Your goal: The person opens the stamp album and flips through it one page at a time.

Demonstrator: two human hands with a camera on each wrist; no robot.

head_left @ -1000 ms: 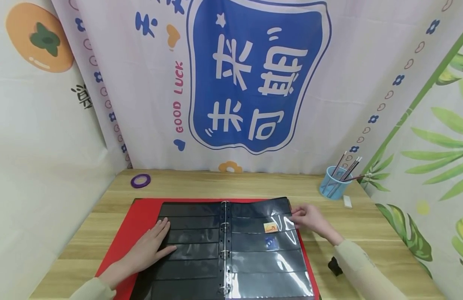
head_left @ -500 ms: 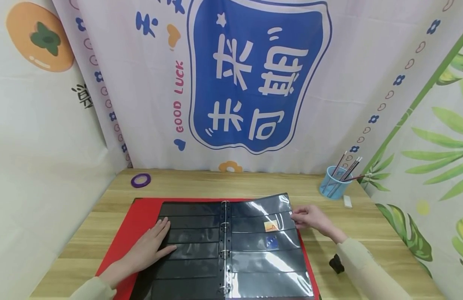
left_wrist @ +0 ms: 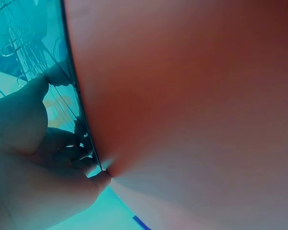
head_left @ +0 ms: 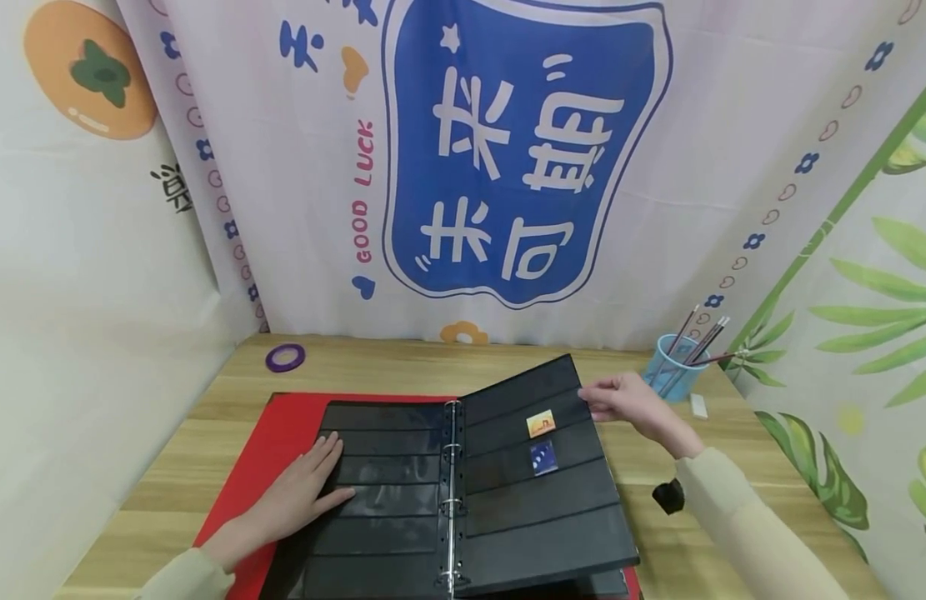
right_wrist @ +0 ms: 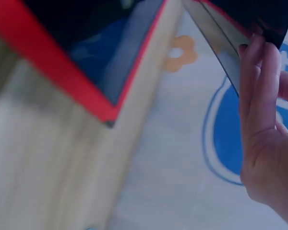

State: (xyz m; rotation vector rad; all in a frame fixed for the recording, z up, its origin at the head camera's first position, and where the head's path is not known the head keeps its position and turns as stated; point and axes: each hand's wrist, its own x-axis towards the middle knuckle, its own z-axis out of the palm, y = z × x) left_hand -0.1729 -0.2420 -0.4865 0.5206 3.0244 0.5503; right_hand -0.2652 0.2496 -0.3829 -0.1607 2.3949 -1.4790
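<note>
Head view: a red binder [head_left: 282, 425] lies spread on the table [head_left: 170, 467], with 4 rings [head_left: 452, 454] showing along its spine. Its right page [head_left: 530, 521] tilts up from the rings, outer side raised, a further sheet showing beneath its lower corner. 2 cards, orange [head_left: 541, 424] above blue [head_left: 543, 457], sit on that page.

The right hand [head_left: 631, 406] pinches the page at its outer edge, on the upper part; the right wrist view shows the fingertips meeting the sheet there. The left hand [head_left: 297, 496] lies flat, fingers straight and thumb apart, across the left page [head_left: 380, 533] and the red cover.

The page looks light and thin, springy rather than limp, since it slants with little sag. Its glossy face would probably slip under a loose finger, so a thumb-and-finger pinch suits it. The outer edge, well apart from the rings, seems the best hold: it gives leverage and spares the punched holes, likely the weakest part. A hard tug or a bend across the cards could crease them or work them loose. A flat palm on the left should steady the binder.
</note>
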